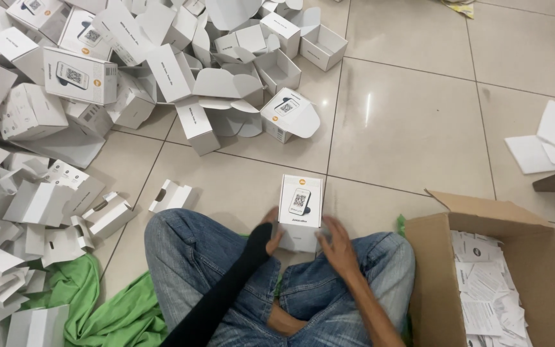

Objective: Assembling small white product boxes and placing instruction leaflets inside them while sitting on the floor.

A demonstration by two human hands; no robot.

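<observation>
A small white box (300, 205) with a printed device picture on its lid stands on the tiled floor just in front of my crossed legs in blue jeans. My left hand (271, 232), on an arm in a black sleeve, touches the box's left side. My right hand (336, 243) rests against its right side with fingers spread. Both hands press the box between them.
A big heap of open and folded white boxes (130, 71) covers the floor at left and far left. Loose white cardboard inserts (171, 195) lie nearby. A brown carton (515, 283) with paper leaflets stands at right. Green cloth (97, 302) lies beneath my left leg.
</observation>
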